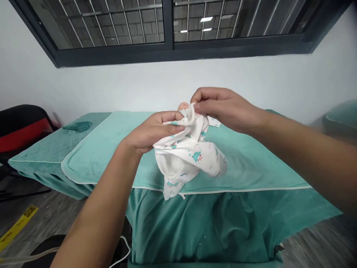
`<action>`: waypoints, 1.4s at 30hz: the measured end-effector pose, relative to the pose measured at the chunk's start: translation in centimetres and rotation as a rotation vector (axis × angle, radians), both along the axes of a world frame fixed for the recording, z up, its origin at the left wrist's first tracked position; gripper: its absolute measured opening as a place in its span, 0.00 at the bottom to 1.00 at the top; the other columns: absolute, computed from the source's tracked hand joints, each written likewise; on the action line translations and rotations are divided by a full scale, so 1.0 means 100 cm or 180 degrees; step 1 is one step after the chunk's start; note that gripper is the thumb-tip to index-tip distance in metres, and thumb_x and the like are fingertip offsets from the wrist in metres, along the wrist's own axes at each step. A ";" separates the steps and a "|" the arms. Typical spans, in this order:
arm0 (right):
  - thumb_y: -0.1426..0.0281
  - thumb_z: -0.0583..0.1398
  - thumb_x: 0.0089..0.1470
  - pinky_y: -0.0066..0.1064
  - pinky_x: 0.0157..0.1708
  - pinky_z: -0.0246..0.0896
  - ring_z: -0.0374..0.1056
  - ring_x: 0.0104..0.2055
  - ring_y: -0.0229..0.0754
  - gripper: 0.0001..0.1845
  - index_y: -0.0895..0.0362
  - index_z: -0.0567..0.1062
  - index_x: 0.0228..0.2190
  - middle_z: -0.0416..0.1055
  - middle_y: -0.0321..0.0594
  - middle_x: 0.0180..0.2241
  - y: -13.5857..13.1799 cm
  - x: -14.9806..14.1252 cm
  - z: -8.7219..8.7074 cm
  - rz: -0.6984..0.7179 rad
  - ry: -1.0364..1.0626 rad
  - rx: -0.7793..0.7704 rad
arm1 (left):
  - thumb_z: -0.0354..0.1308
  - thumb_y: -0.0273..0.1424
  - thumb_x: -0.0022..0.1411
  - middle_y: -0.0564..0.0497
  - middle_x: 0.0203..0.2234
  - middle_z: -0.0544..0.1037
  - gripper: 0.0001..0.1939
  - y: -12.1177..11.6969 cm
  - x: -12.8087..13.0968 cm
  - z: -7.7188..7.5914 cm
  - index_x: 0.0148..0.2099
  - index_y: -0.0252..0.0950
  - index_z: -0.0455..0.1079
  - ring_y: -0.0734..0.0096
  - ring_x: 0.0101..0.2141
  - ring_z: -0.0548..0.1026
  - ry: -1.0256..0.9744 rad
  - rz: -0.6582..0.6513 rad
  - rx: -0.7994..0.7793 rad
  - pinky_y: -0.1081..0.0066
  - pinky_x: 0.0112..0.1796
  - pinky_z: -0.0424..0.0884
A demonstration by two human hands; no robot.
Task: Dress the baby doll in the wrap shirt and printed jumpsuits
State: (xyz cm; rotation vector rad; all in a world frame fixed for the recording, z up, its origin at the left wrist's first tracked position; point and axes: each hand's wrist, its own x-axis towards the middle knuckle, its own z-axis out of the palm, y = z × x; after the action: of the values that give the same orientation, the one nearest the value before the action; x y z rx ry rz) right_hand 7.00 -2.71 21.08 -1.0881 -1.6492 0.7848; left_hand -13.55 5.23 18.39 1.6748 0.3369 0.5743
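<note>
Both my hands hold up a small white baby garment point(187, 158) printed with teal shapes, above a bed covered in teal cloth point(245, 163). My left hand point(152, 132) grips its upper edge with thumb and curled fingers. My right hand point(223, 107) pinches the bunched fabric at the top, fingers pressed together. The garment hangs crumpled below both hands, a short tie dangling at its bottom. Behind the hands a doll's head point(183, 107) peeks out, lying on the bed; most of it is hidden by the garment.
A folded teal cloth point(78, 126) lies on the bed's far left. A black and red chair point(21, 126) stands at the left. A white cable point(122, 253) and yellow floor tape point(16, 227) are below. A dark window point(167, 26) fills the wall above.
</note>
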 end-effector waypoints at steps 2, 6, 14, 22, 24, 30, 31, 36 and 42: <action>0.67 0.63 0.55 0.27 0.26 0.54 0.61 0.26 0.34 0.07 0.55 0.72 0.28 0.65 0.32 0.26 0.002 0.001 -0.003 -0.0300 0.0172 0.0290 | 0.74 0.43 0.45 0.48 0.27 0.79 0.21 0.000 -0.001 0.002 0.37 0.35 0.78 0.64 0.26 0.76 0.0154 -0.0146 0.0049 0.69 0.25 0.70; 0.61 0.65 0.55 0.26 0.25 0.54 0.61 0.26 0.33 0.12 0.54 0.71 0.28 0.65 0.32 0.26 0.005 0.003 -0.012 -0.0568 0.0414 0.0514 | 0.73 0.38 0.47 0.47 0.27 0.79 0.15 -0.003 0.003 0.002 0.34 0.34 0.78 0.62 0.28 0.77 0.0384 0.0033 0.0302 0.67 0.26 0.72; 0.56 0.71 0.45 0.31 0.32 0.64 0.71 0.35 0.44 0.16 0.55 0.80 0.30 0.76 0.39 0.31 -0.004 0.005 -0.028 0.0497 -0.0729 -0.0747 | 0.67 0.39 0.56 0.49 0.29 0.78 0.12 -0.010 0.025 -0.013 0.36 0.35 0.76 0.60 0.34 0.79 -0.0549 0.0768 0.0000 0.66 0.33 0.75; 0.55 0.68 0.50 0.33 0.36 0.65 0.72 0.36 0.43 0.16 0.52 0.79 0.36 0.76 0.36 0.33 0.011 0.022 -0.051 -0.0104 0.0777 -0.0104 | 0.75 0.38 0.43 0.46 0.30 0.80 0.19 -0.001 0.000 -0.021 0.36 0.34 0.78 0.59 0.33 0.78 0.0219 -0.0476 0.0074 0.64 0.33 0.75; 0.55 0.69 0.48 0.34 0.36 0.65 0.71 0.35 0.43 0.16 0.53 0.80 0.35 0.76 0.35 0.31 0.015 0.034 -0.058 -0.0138 0.0623 -0.0239 | 0.75 0.40 0.45 0.46 0.32 0.80 0.21 -0.001 0.001 -0.024 0.39 0.35 0.78 0.57 0.35 0.79 -0.0210 -0.0284 -0.0063 0.64 0.35 0.76; 0.53 0.72 0.40 0.36 0.39 0.67 0.73 0.40 0.48 0.27 0.58 0.81 0.38 0.78 0.42 0.36 0.020 0.042 -0.060 0.0709 -0.0130 -0.0917 | 0.73 0.41 0.49 0.47 0.32 0.79 0.19 -0.013 0.018 -0.022 0.40 0.36 0.76 0.55 0.36 0.80 -0.0471 0.0424 -0.0067 0.62 0.36 0.76; 0.52 0.72 0.41 0.36 0.39 0.68 0.73 0.40 0.48 0.30 0.57 0.80 0.41 0.78 0.43 0.38 0.019 0.038 -0.056 0.0823 0.0021 -0.0847 | 0.73 0.40 0.49 0.47 0.31 0.79 0.18 -0.014 0.021 -0.021 0.39 0.36 0.76 0.56 0.35 0.80 -0.0338 0.0415 0.0022 0.63 0.35 0.76; 0.59 0.72 0.44 0.33 0.36 0.70 0.74 0.37 0.45 0.22 0.56 0.80 0.39 0.79 0.41 0.35 0.020 0.020 -0.050 0.0850 -0.0245 -0.1062 | 0.71 0.40 0.51 0.49 0.27 0.79 0.14 -0.007 0.024 -0.019 0.34 0.35 0.76 0.62 0.30 0.78 -0.0077 0.0566 0.0292 0.69 0.29 0.72; 0.58 0.68 0.51 0.36 0.42 0.70 0.75 0.42 0.46 0.19 0.55 0.80 0.42 0.79 0.42 0.40 0.031 0.029 -0.086 0.0530 0.0812 -0.0640 | 0.74 0.37 0.45 0.43 0.35 0.81 0.20 0.009 0.009 -0.038 0.40 0.34 0.78 0.56 0.36 0.79 0.0770 -0.0388 -0.0097 0.63 0.36 0.75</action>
State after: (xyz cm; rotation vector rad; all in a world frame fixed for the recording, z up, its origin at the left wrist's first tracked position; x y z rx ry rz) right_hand 9.87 0.38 12.47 -0.9497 -1.4790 1.1694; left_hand -12.63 6.17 14.63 1.7253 0.4123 0.2749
